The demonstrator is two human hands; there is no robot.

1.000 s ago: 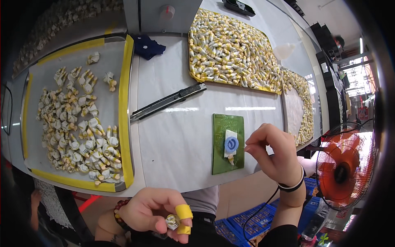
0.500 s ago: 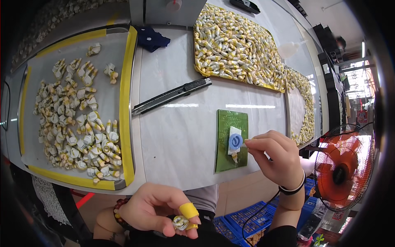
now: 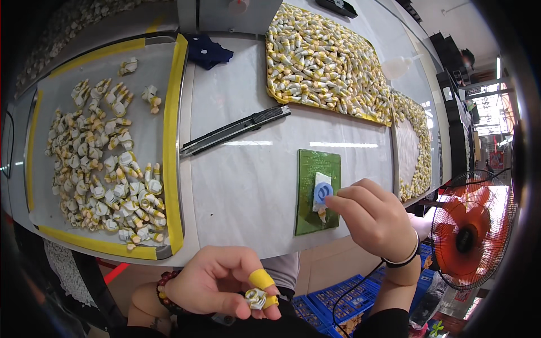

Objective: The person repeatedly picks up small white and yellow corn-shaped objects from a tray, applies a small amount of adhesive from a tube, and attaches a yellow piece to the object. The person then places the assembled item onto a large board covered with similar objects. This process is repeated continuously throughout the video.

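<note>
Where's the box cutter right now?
In the head view the black box cutter lies slanted on the white table, left of centre, between the yellow-edged tray of loose parts and the green mat.

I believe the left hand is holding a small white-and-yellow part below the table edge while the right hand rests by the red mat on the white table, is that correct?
Not quite: the mat is green, not red. The head view shows the right hand at the green rectangular mat on the white table, while the left hand holds the small white-and-yellow part below the table edge.
</note>
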